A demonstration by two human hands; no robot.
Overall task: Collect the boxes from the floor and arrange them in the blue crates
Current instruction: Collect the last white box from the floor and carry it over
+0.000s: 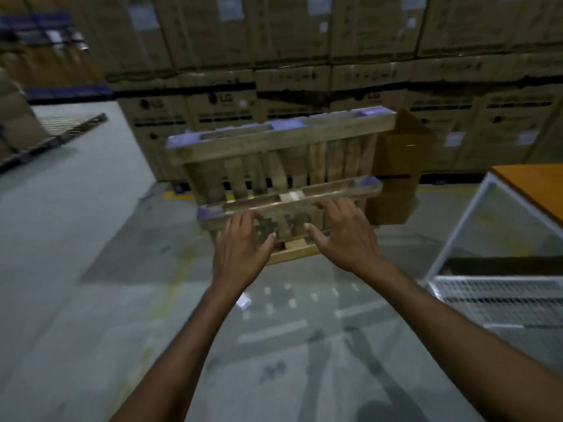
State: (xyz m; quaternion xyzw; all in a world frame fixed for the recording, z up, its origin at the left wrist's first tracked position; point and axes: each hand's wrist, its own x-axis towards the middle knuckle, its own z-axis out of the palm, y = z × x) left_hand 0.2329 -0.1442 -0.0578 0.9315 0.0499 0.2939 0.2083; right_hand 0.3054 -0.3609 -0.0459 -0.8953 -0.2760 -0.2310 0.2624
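Both hands are out front and hold nothing. Our left hand (243, 243) and right hand (345, 234) have fingers straight and spread, palms down, over the near rail of a wooden pallet (274, 141). It stands on edge vs. the carton wall (274, 41). W/ the blur we can't tell if fingertips touch the wood.

The only loose box (396, 172) we see is plain brown. It sits on the floor (76, 239) just beside the pallet's right end, partly behind it. It lies ahead and to the right of our fingers, so the right hand is nearer; the left would have to cross the pallet. The box looks tall, long axis approx. upright, tilted a bit, top corner pointing up. Flaps seem closed, no label legible.

We judge the next move needs a reach right past the pallet end, then one hand on each side face. No blue crate shows clearly; blurred blue shapes (39, 22) at far left may be crates. A white wire rack (457, 233) stands at right.
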